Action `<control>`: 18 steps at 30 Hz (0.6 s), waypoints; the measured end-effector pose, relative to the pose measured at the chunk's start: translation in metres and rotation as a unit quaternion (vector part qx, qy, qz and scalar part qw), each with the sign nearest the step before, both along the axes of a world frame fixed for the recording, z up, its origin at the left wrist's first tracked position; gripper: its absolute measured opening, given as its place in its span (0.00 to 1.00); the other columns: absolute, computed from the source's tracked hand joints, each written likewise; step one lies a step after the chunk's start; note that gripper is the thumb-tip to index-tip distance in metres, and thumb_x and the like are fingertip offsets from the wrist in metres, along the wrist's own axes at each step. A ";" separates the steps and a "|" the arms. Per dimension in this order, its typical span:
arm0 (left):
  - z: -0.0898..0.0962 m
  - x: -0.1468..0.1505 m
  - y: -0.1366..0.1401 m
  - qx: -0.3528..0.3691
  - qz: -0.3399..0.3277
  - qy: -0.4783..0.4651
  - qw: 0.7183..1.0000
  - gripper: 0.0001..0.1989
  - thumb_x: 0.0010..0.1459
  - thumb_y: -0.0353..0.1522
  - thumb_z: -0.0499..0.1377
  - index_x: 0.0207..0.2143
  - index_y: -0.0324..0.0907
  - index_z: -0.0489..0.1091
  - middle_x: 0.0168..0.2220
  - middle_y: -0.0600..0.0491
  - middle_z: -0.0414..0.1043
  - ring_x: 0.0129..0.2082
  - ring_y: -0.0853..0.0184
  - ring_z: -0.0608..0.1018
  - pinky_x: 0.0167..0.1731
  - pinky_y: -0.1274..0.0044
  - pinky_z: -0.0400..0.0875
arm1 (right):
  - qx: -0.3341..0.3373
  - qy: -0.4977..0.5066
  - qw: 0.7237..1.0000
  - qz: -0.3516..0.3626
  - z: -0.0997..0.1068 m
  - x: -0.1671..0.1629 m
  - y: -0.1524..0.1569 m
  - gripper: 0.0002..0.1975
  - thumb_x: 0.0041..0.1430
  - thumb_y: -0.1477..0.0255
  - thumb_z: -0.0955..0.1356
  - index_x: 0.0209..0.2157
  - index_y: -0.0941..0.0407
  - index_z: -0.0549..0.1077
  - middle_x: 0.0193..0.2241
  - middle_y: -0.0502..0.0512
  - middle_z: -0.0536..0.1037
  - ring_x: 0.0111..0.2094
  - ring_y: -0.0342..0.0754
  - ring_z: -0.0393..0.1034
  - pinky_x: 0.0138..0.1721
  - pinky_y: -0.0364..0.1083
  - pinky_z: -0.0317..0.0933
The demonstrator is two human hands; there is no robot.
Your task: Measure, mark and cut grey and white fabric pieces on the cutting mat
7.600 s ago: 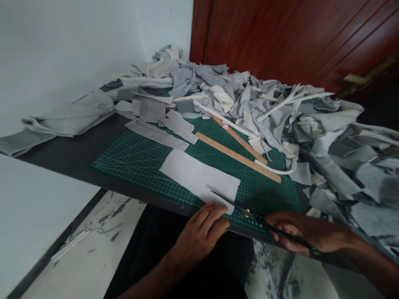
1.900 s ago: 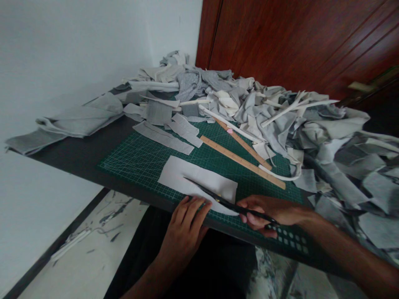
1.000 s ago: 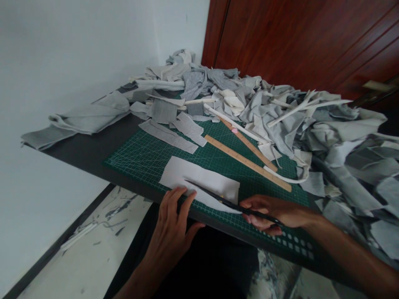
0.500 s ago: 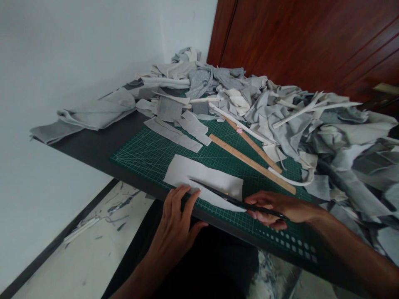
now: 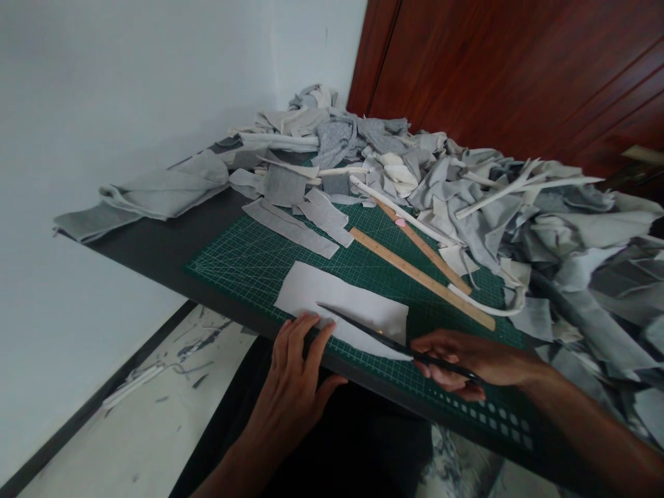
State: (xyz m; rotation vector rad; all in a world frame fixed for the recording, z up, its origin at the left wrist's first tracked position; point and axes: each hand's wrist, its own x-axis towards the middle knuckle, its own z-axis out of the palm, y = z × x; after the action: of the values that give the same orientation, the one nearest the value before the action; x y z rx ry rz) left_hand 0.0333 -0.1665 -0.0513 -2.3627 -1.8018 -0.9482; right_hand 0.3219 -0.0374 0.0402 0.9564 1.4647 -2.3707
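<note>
A white piece of fabric or paper lies on the green cutting mat by the table's front edge. A long slit runs through it from the right, and the near strip curves away. My right hand grips black-handled scissors, whose dark blades lie in the slit and point left. My left hand rests its fingertips on the near left edge of the white piece, fingers outstretched and thumb apart. Just beyond are cut grey fabric pieces.
Two wooden rulers lie on the mat to the right. A large heap of grey and white fabric scraps covers the back and right of the table. Folded grey cloth lies at the left edge. Offcuts litter the floor.
The whole view has shifted slightly. Both hands, the scissors and the white piece stay in nearly the same places relative to each other.
</note>
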 end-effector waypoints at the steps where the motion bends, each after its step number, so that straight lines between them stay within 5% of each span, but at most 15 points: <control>1: 0.000 0.000 0.000 0.001 0.000 -0.001 1.000 0.33 0.73 0.50 0.52 0.67 0.36 0.60 0.62 0.35 0.63 0.66 0.46 0.66 0.67 0.53 0.63 | 0.002 0.004 1.000 0.000 0.000 0.000 -0.001 0.30 0.55 0.42 0.74 0.30 0.56 0.65 0.18 0.39 0.58 0.14 0.33 0.51 0.13 0.34 0.52; 12: 0.001 0.000 0.000 -0.001 -0.001 -0.002 1.000 0.32 0.72 0.49 0.53 0.67 0.35 0.61 0.62 0.36 0.63 0.66 0.47 0.67 0.66 0.53 0.64 | 0.008 -0.004 1.000 0.006 -0.001 0.000 -0.001 0.26 0.60 0.49 0.74 0.30 0.55 0.63 0.18 0.37 0.56 0.14 0.33 0.48 0.14 0.34 0.52; 18: -0.002 -0.001 0.001 0.006 0.000 -0.003 1.000 0.32 0.72 0.50 0.52 0.67 0.36 0.62 0.62 0.36 0.64 0.66 0.46 0.67 0.66 0.53 0.64 | -0.001 0.013 1.000 0.006 -0.002 0.001 -0.001 0.33 0.55 0.39 0.72 0.30 0.55 0.63 0.18 0.37 0.56 0.15 0.33 0.48 0.13 0.34 0.51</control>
State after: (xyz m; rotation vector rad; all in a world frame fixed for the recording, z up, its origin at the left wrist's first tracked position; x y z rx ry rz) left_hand 0.0326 -0.1653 -0.0532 -2.3551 -1.7936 -0.9639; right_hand 0.3230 -0.0380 0.0383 0.9179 1.4731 -2.3842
